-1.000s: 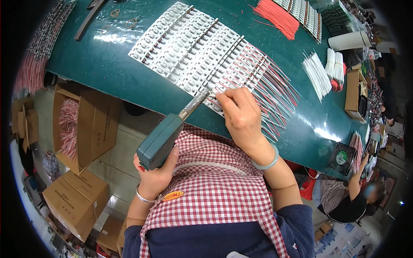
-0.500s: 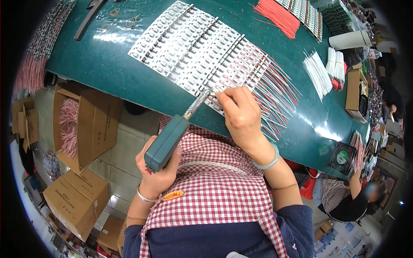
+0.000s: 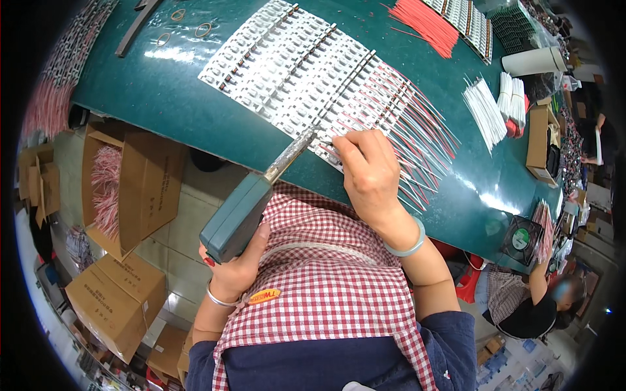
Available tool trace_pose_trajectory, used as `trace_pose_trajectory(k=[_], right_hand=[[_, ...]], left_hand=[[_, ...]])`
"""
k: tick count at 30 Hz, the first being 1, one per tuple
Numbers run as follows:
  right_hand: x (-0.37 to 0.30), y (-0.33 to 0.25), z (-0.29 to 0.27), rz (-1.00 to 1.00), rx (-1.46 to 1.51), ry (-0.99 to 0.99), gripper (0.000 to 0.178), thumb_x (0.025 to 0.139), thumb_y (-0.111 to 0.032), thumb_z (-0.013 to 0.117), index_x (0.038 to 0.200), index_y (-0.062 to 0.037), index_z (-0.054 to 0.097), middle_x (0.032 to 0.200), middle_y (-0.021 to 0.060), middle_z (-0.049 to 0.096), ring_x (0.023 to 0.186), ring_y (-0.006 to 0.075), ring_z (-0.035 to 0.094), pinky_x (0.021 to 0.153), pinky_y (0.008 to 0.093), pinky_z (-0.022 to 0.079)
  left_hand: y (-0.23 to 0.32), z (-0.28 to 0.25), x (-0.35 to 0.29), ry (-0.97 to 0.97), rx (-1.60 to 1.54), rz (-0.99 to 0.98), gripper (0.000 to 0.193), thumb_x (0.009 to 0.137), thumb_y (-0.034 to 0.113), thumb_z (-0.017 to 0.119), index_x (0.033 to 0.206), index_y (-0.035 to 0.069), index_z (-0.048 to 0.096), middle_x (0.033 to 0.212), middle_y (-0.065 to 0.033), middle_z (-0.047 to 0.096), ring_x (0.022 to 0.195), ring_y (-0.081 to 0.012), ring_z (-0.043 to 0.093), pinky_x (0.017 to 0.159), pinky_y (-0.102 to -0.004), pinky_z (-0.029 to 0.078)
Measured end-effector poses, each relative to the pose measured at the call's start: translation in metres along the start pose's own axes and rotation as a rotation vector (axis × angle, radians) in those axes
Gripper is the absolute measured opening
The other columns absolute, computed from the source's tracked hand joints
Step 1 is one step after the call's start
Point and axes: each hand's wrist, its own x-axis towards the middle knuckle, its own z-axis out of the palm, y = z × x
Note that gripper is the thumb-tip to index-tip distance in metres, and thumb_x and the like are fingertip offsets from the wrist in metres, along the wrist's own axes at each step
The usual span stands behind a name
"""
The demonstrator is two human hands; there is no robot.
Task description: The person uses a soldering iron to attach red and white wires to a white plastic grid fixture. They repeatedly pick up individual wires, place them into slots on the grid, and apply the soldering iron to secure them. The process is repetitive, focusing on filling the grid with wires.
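My left hand (image 3: pixel 238 264) grips a soldering iron (image 3: pixel 236 215) by its boxy dark green handle. The iron's long metal shaft points up and right, its end at the near edge of a sheet of white circuit boards (image 3: pixel 280 72). Just right of that end, my right hand (image 3: pixel 370 166) is closed in a pinch low over the boards. What its fingertips hold is too small to make out. Red and white wires (image 3: pixel 424 130) fan out rightward from the right-hand boards, some passing beside my right hand. Brown-and-black strips cross the sheet in rows.
On the green table (image 3: pixel 150 98) lie rubber bands (image 3: pixel 203 30), a metal bar (image 3: pixel 137 29), red wires (image 3: pixel 427 29) and white wires (image 3: pixel 484 114). A small fan (image 3: pixel 520 238) stands at the right, near a co-worker (image 3: pixel 535 303). Cardboard boxes (image 3: pixel 150 189) are at lower left.
The iron's handle and my left hand have shifted down and left, the shaft's end slightly up and left. My right hand stays pinched near the same spot.
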Motion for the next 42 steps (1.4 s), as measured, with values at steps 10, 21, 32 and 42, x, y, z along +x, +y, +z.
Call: trace_pose_trajectory(k=[10, 21, 32, 42], right_hand=[[-0.009, -0.009, 0.000, 0.016, 0.073, 0.010, 0.028, 0.070, 0.009, 0.073, 0.096, -0.0011, 0.069, 0.085, 0.0087, 0.062, 0.074, 0.0244, 0.058, 0.062, 0.0348, 0.048], [-0.009, -0.010, 0.000, 0.022, 0.055, -0.001, 0.028, 0.069, 0.010, 0.072, 0.096, 0.0000, 0.069, 0.086, 0.0094, 0.062, 0.075, 0.0247, 0.058, 0.064, 0.0352, 0.049], [-0.008, -0.010, -0.001, 0.010, 0.034, -0.019, 0.028, 0.070, 0.010, 0.071, 0.097, 0.0003, 0.068, 0.086, 0.0097, 0.061, 0.076, 0.0251, 0.058, 0.064, 0.0355, 0.049], [-0.008, -0.009, 0.000, 0.009, 0.029, -0.016, 0.027, 0.071, 0.010, 0.071, 0.096, 0.0003, 0.068, 0.085, 0.0095, 0.061, 0.076, 0.0251, 0.058, 0.064, 0.0353, 0.049]], left_hand=[[-0.003, -0.001, -0.004, 0.015, 0.034, 0.064, 0.024, 0.079, 0.003, 0.079, 0.101, -0.004, 0.072, 0.090, -0.0111, 0.074, 0.077, -0.0159, 0.070, 0.069, -0.0273, 0.055], [-0.003, 0.000, 0.004, -0.076, 0.167, 0.229, 0.021, 0.074, -0.004, 0.075, 0.095, -0.006, 0.069, 0.089, -0.0137, 0.069, 0.073, -0.0210, 0.068, 0.066, -0.0284, 0.054], [0.002, 0.005, 0.010, -0.104, 0.341, 0.415, 0.015, 0.072, -0.006, 0.073, 0.086, -0.005, 0.066, 0.084, -0.0130, 0.065, 0.068, -0.0232, 0.065, 0.061, -0.0292, 0.052], [-0.012, 0.000, 0.000, -0.043, 0.247, 0.368, 0.021, 0.073, -0.006, 0.074, 0.093, -0.006, 0.069, 0.087, -0.0155, 0.067, 0.071, -0.0251, 0.067, 0.062, -0.0310, 0.053]])
